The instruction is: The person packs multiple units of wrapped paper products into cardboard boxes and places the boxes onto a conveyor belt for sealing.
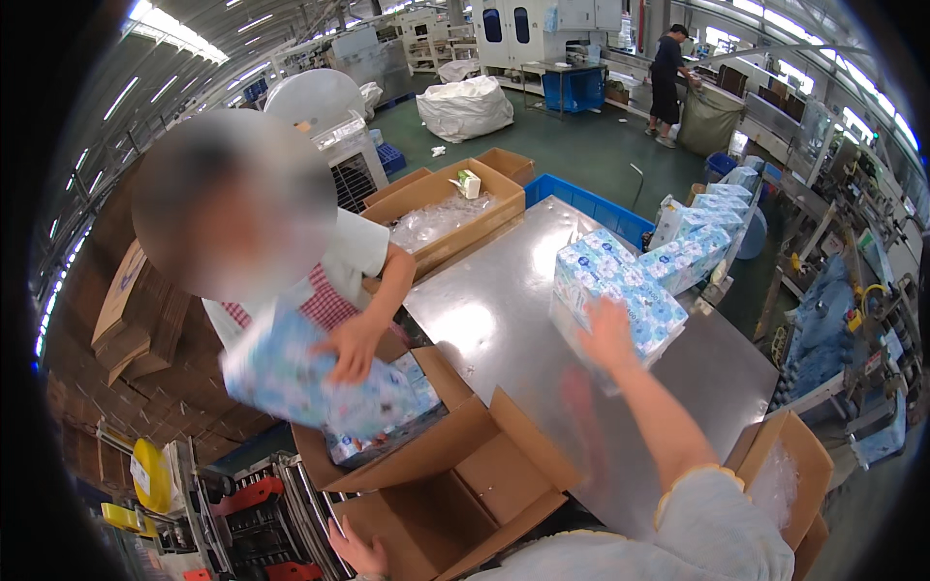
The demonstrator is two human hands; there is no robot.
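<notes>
My right hand (609, 330) lies against the near side of a stack of blue floral tissue packs (617, 283) on the metal table (501, 348); whether its fingers grip a pack cannot be told. At the lower left, my left hand (357, 550) is spread at the outer edge of an open cardboard box (436, 519) whose visible inside holds nothing. Beside that box, a co-worker's hand (356, 348) rests on blurred blue floral packs (290, 363) above a second carton (429, 443) that has similar packs inside.
More floral packs (697, 225) line a conveyor leading to the table's far right. A long carton of clear plastic film (450, 225) and a blue crate (588, 207) stand beyond the table. Rollers (309, 501) lie at lower left, another carton (788, 472) at right. A person (665, 80) stands far back.
</notes>
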